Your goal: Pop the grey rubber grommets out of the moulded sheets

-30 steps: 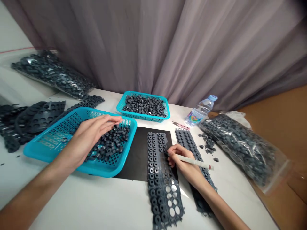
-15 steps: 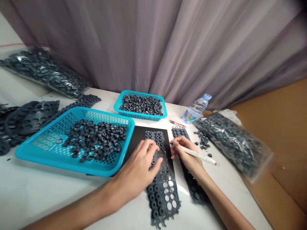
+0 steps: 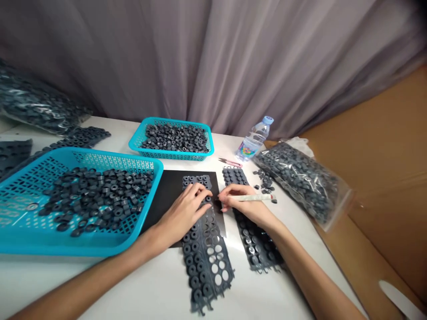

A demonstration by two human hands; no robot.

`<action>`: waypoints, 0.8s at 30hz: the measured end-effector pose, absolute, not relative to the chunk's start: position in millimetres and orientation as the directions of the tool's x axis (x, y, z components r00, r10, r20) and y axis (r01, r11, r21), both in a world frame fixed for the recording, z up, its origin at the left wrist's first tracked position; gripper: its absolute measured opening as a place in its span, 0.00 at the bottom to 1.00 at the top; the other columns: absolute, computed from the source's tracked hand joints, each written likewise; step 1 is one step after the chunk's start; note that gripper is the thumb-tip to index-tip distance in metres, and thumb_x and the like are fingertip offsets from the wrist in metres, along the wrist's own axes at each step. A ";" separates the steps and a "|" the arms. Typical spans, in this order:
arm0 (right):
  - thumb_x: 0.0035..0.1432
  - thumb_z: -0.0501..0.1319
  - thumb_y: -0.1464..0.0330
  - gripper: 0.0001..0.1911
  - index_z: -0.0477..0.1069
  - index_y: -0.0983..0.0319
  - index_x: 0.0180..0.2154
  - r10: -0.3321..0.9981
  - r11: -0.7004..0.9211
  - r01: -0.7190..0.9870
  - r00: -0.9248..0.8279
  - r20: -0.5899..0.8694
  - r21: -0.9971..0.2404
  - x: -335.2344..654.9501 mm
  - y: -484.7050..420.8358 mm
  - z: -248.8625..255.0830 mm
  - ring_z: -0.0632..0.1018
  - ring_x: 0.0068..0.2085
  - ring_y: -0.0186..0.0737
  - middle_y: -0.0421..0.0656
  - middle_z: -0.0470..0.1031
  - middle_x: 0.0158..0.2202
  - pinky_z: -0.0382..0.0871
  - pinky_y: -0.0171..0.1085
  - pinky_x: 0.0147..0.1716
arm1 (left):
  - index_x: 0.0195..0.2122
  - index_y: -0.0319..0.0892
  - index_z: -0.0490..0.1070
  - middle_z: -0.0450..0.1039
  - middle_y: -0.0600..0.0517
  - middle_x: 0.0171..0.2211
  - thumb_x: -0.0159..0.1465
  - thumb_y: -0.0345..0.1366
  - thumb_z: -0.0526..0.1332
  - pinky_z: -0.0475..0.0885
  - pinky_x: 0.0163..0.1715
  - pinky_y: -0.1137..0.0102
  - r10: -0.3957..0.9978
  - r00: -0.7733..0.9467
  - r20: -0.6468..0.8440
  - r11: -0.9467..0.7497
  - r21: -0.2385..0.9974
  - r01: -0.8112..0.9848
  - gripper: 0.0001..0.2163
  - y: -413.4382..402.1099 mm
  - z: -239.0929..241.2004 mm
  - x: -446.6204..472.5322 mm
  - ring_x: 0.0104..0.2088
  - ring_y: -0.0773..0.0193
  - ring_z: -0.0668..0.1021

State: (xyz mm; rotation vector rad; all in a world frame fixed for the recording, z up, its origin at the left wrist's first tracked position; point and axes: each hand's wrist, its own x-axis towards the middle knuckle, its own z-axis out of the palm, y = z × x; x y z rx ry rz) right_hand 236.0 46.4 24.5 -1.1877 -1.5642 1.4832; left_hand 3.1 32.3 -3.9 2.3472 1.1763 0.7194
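My left hand (image 3: 185, 211) lies over a dark rubber sheet (image 3: 207, 253) of ring-shaped pieces and round holes. Its thumb and index fingertip are closed about a small dark ring (image 3: 208, 199) at the sheet. In my right hand (image 3: 245, 206) is a white pen-like tool (image 3: 253, 198), its dark tip pointing left toward that ring. Under my right hand and forearm runs a second dark sheet (image 3: 248, 242) with round pieces, partly covered. A black mat (image 3: 171, 186) lies beneath the first sheet's upper part.
A large blue basket (image 3: 158, 186) and a smaller blue basket (image 3: 211, 144) hold many dark rings. Pink-handled snips (image 3: 231, 163), a water bottle (image 3: 255, 140), loose pieces (image 3: 265, 180) and a filled plastic bag (image 3: 303, 182) are at the right. Another filled bag (image 3: 36, 104) stands far left.
The view has shifted right, so things sit further left. My left thumb and index finger have drawn together about a ring. The pen-like tool has turned nearer level, its tip closer to my left fingertips.
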 end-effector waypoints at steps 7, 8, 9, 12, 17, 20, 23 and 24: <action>0.57 0.68 0.66 0.07 0.76 0.63 0.35 0.922 -0.106 0.108 -0.361 -0.139 -0.988 227.6 46.8 8.5 0.79 0.27 0.36 0.40 0.79 0.30 0.77 0.36 0.31 | 0.57 0.50 0.70 0.70 0.49 0.54 0.75 0.37 0.56 0.68 0.61 0.57 0.823 0.525 0.218 -0.525 0.645 0.556 0.12 28.2 -4.8 -8.5 0.56 0.54 0.72; 0.57 0.67 0.67 0.06 0.76 0.63 0.35 0.922 -0.107 0.109 -0.360 -0.140 -0.988 226.3 46.5 7.0 0.79 0.26 0.35 0.40 0.79 0.29 0.77 0.35 0.30 | 0.56 0.50 0.71 0.70 0.49 0.54 0.74 0.37 0.57 0.68 0.61 0.57 0.826 0.522 0.215 -0.517 0.657 0.549 0.11 28.3 -4.6 -9.6 0.56 0.54 0.72; 0.56 0.66 0.68 0.05 0.76 0.63 0.35 0.922 -0.102 0.114 -0.361 -0.137 -0.988 225.0 46.1 5.8 0.79 0.26 0.35 0.40 0.79 0.29 0.76 0.34 0.30 | 0.56 0.50 0.71 0.70 0.50 0.53 0.74 0.38 0.57 0.67 0.61 0.57 0.827 0.520 0.212 -0.512 0.667 0.542 0.11 28.5 -4.4 -10.3 0.56 0.55 0.73; 0.56 0.64 0.71 0.04 0.76 0.63 0.36 0.922 -0.075 0.135 -0.368 -0.120 -0.988 221.8 44.5 3.8 0.78 0.27 0.35 0.40 0.79 0.28 0.74 0.33 0.29 | 0.54 0.49 0.71 0.73 0.50 0.52 0.74 0.38 0.58 0.67 0.61 0.57 0.828 0.514 0.223 -0.511 0.678 0.528 0.10 28.8 -3.6 -10.1 0.55 0.54 0.73; 0.56 0.63 0.71 0.04 0.75 0.62 0.35 0.929 -0.053 0.146 -0.355 -0.102 -0.988 219.3 41.8 5.1 0.77 0.27 0.35 0.40 0.79 0.28 0.73 0.32 0.29 | 0.51 0.47 0.72 0.74 0.49 0.49 0.74 0.35 0.57 0.68 0.59 0.57 0.831 0.484 0.274 -0.533 0.642 0.552 0.08 28.7 -2.3 -5.1 0.53 0.54 0.74; 0.57 0.63 0.70 0.03 0.75 0.62 0.35 0.930 -0.036 0.158 -0.356 -0.091 -0.987 218.4 40.2 7.0 0.77 0.27 0.35 0.40 0.78 0.28 0.73 0.33 0.29 | 0.51 0.46 0.73 0.73 0.49 0.49 0.74 0.34 0.57 0.67 0.59 0.56 0.826 0.483 0.290 -0.550 0.601 0.580 0.08 28.6 -2.5 -3.3 0.52 0.54 0.75; 0.61 0.63 0.67 0.03 0.74 0.61 0.35 0.939 -0.011 0.184 -0.336 -0.074 -0.983 217.8 38.3 9.3 0.76 0.28 0.36 0.40 0.77 0.29 0.72 0.33 0.29 | 0.51 0.46 0.72 0.71 0.48 0.49 0.73 0.33 0.57 0.69 0.58 0.56 0.831 0.471 0.296 -0.548 0.581 0.602 0.08 28.3 -3.1 -4.0 0.53 0.54 0.74; 0.63 0.62 0.66 0.05 0.73 0.60 0.35 0.945 0.009 0.211 -0.322 -0.060 -0.978 217.6 37.5 10.4 0.76 0.28 0.36 0.40 0.76 0.29 0.72 0.34 0.30 | 0.51 0.46 0.72 0.70 0.47 0.49 0.73 0.33 0.57 0.69 0.57 0.57 0.833 0.468 0.295 -0.545 0.581 0.605 0.09 28.2 -3.0 -4.4 0.52 0.54 0.74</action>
